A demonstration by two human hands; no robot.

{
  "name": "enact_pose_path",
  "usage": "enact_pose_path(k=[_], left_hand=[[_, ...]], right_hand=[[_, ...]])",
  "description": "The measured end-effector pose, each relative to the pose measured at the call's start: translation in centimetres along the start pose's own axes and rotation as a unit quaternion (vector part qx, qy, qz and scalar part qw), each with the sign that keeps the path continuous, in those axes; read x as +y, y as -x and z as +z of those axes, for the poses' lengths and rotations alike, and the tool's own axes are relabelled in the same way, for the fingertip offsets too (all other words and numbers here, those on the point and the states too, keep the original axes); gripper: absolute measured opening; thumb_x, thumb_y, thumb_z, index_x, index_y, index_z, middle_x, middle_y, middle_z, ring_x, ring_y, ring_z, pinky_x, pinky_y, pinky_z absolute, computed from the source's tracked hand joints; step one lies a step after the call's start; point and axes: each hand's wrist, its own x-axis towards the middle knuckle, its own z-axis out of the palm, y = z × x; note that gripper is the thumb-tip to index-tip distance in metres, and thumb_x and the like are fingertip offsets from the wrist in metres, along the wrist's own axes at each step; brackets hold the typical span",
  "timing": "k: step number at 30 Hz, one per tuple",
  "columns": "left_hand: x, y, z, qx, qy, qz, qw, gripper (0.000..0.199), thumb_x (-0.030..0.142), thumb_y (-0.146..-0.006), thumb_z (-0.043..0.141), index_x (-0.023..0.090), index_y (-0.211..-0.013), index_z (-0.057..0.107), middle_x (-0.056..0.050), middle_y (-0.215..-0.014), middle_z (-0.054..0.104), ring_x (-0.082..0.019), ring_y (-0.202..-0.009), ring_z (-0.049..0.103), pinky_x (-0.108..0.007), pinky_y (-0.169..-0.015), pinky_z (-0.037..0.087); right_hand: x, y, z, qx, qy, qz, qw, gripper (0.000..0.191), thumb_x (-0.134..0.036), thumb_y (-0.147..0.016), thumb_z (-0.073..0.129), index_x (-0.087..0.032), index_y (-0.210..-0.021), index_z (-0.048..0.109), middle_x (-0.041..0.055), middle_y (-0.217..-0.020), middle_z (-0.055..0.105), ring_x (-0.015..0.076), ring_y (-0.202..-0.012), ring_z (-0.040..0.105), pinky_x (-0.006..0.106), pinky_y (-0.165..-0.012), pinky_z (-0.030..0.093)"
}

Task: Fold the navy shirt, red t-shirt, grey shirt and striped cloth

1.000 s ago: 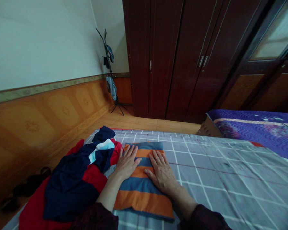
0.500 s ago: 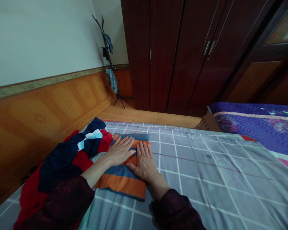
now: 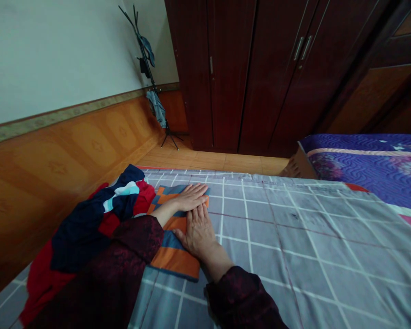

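A folded cloth with orange and blue-grey stripes lies flat on the bed; whether it is a garment I cannot tell. My left hand rests palm down across its far right part, fingers stretched out and pointing right. Just nearer to me, my right hand presses flat on the cloth's right side, fingers extended away from me and close to the left hand. Both hands are open and grip nothing. Left of the cloth is a rumpled heap of red and navy clothes, partly behind my left sleeve.
The bed carries a grey checked sheet. A dark red wardrobe stands beyond it, with a coat rack in the corner. Panelled wall runs along the left. At the right is another bed with a purple quilt.
My left hand has slid right and away across the cloth, toward its far right corner. The right hand stays flat on the right side. The camera view has shifted slightly.
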Motion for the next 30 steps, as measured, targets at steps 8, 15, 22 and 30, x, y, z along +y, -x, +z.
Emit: enact_pose_path(k=[8, 15, 22, 30], left_hand=[[1.1, -1.2, -0.7, 0.024, -0.024, -0.04, 0.999, 0.061, 0.049, -0.095, 0.026, 0.021, -0.149, 0.017, -0.006, -0.156, 0.013, -0.02, -0.144, 0.008, -0.045, -0.115, 0.003], [0.1, 4.8, -0.3, 0.08, -0.048, -0.093, 0.991, 0.057, 0.042, -0.098, 0.02, 0.018, -0.15, 0.013, -0.005, -0.157, 0.009, -0.018, -0.144, 0.0, -0.04, -0.115, 0.003], [-0.9, 13.3, 1.3, 0.101, -0.083, -0.126, 0.983, 0.057, 0.042, -0.096, 0.03, 0.02, -0.148, 0.021, -0.005, -0.156, 0.017, -0.019, -0.144, 0.007, -0.041, -0.116, 0.005], [2.7, 20.3, 1.3, 0.033, -0.018, -0.05, 0.998, 0.081, 0.058, -0.085, 0.05, 0.021, -0.149, 0.017, -0.007, -0.156, 0.017, -0.024, -0.144, 0.01, -0.045, -0.116, 0.01]], right_hand=[[-0.1, 0.2, 0.6, 0.003, 0.02, -0.017, 1.0, 0.095, -0.069, -0.084, 0.038, 0.004, -0.144, 0.026, 0.0274, -0.15, 0.022, 0.0407, -0.14, 0.009, 0.053, -0.112, 0.011], [-0.2, 0.2, 0.3, -0.017, 0.027, -0.019, 0.999, 0.092, -0.07, -0.086, 0.031, 0.002, -0.143, 0.029, 0.0263, -0.15, 0.023, 0.0388, -0.14, 0.012, 0.051, -0.112, 0.011], [0.1, 0.2, 0.7, -0.011, 0.044, -0.021, 0.999, 0.084, -0.065, -0.088, 0.033, 0.001, -0.14, 0.036, 0.027, -0.148, 0.026, 0.0403, -0.139, 0.015, 0.051, -0.111, 0.012], [0.2, 0.1, 0.8, -0.004, 0.04, -0.019, 0.999, 0.084, -0.065, -0.088, 0.035, 0.001, -0.14, 0.037, 0.0269, -0.149, 0.026, 0.0403, -0.139, 0.016, 0.051, -0.111, 0.013]])
